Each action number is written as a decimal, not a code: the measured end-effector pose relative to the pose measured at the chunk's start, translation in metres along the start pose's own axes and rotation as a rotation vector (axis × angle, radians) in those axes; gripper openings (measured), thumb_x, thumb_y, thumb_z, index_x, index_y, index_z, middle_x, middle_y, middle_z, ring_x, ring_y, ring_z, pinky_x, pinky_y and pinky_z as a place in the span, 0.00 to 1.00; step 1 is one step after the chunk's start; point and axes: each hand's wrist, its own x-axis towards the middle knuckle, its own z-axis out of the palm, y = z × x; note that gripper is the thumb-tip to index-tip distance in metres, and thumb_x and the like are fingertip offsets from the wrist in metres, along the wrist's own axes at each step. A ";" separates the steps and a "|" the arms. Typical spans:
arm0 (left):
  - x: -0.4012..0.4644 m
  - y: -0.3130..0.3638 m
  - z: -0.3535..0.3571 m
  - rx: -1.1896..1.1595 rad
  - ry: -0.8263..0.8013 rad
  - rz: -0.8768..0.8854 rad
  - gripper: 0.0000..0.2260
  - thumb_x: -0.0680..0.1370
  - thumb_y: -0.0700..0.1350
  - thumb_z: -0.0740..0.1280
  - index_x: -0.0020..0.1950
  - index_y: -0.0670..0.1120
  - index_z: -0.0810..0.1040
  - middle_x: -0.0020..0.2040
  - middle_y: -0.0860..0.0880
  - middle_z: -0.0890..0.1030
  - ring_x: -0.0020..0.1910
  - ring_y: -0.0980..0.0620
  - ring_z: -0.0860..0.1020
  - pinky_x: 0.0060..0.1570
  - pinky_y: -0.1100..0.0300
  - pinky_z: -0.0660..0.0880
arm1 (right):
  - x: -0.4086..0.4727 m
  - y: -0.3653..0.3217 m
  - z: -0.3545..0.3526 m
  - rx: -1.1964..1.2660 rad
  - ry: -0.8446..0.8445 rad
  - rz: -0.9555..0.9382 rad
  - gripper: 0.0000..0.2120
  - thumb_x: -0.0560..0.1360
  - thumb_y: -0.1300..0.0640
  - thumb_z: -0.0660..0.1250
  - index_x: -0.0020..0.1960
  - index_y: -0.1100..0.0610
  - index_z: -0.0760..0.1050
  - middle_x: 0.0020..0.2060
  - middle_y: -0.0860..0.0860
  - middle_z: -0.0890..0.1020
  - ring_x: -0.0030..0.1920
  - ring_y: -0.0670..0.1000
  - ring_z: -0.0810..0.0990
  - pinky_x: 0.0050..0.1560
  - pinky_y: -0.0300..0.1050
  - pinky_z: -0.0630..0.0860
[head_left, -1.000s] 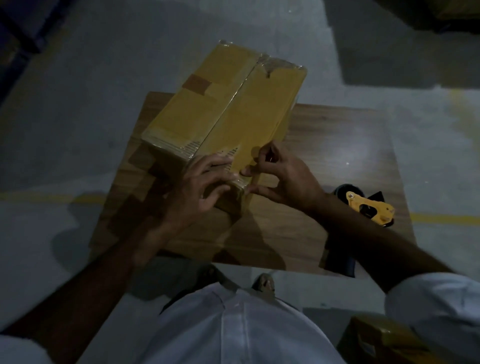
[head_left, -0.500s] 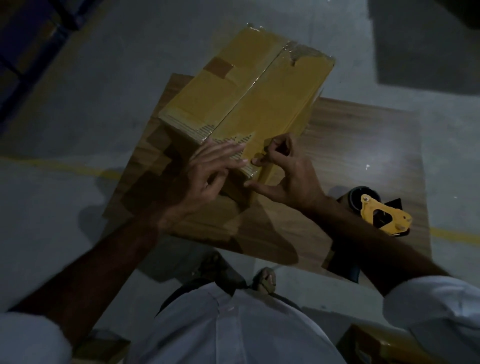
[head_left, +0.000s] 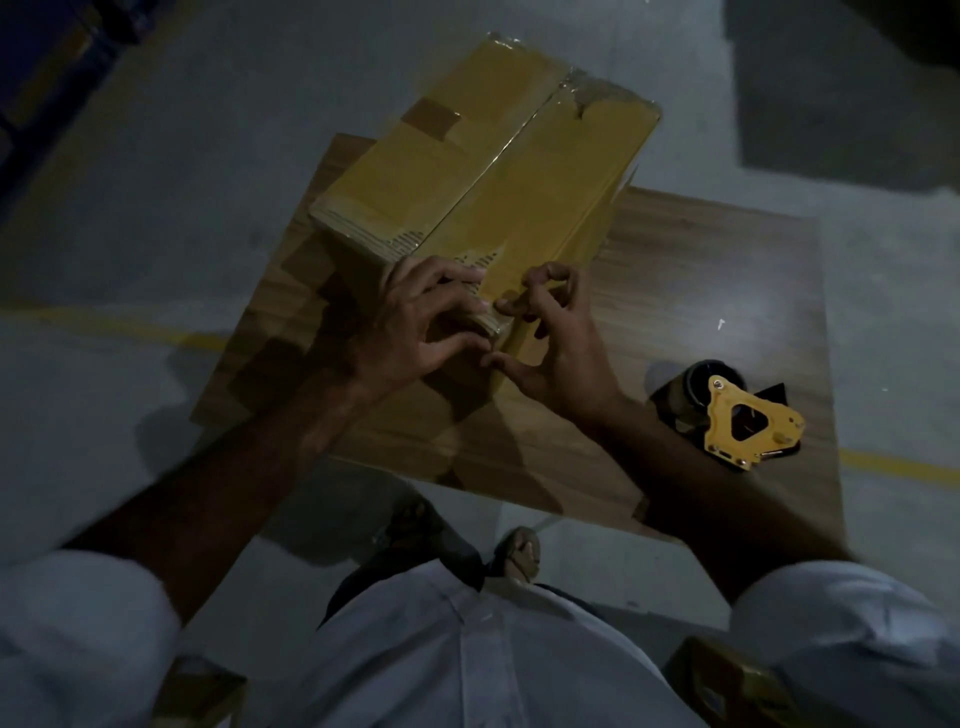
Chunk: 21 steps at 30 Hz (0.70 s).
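Observation:
A long yellow-brown cardboard box (head_left: 467, 171) lies on a small wooden table (head_left: 701, 291), with clear tape along its top seam and across its near end. My left hand (head_left: 415, 327) grips the box's near corner, fingers spread on the top and thumb on the front face. My right hand (head_left: 561, 353) is beside it to the right. Its curled index finger presses on the taped top edge and its thumb on the front face below, pinching that edge. The other right fingers are curled above the box.
A yellow tape dispenser (head_left: 727, 421) with a dark roll lies on the table's right side, next to my right forearm. Grey concrete floor with a yellow line (head_left: 898, 462) surrounds the table. Cardboard items (head_left: 727, 686) sit low at both bottom corners. My sandalled foot (head_left: 519, 558) stands under the table's near edge.
Both hands stay at the box's near end. The left fingers have spread and shifted along the top edge. The right thumb has moved down onto the front face. My head has shifted slightly.

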 end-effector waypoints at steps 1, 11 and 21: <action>0.003 -0.003 -0.006 0.011 -0.038 0.030 0.16 0.70 0.48 0.82 0.55 0.44 0.86 0.63 0.46 0.81 0.60 0.43 0.78 0.59 0.44 0.71 | 0.004 -0.001 -0.006 0.001 -0.018 -0.016 0.30 0.68 0.45 0.83 0.62 0.59 0.77 0.64 0.57 0.69 0.56 0.45 0.73 0.50 0.29 0.71; 0.016 -0.006 -0.012 0.086 -0.153 0.010 0.27 0.63 0.43 0.85 0.59 0.43 0.82 0.60 0.40 0.77 0.59 0.39 0.75 0.61 0.46 0.69 | -0.008 -0.012 0.012 -0.129 0.090 0.053 0.22 0.73 0.47 0.79 0.58 0.59 0.77 0.67 0.59 0.69 0.58 0.46 0.72 0.46 0.44 0.81; 0.008 -0.008 -0.011 -0.055 -0.081 -0.043 0.20 0.69 0.40 0.83 0.59 0.41 0.84 0.64 0.38 0.75 0.65 0.41 0.76 0.62 0.43 0.78 | -0.002 -0.028 0.020 -0.069 0.147 0.144 0.16 0.75 0.52 0.78 0.58 0.56 0.77 0.68 0.56 0.66 0.57 0.45 0.71 0.49 0.52 0.82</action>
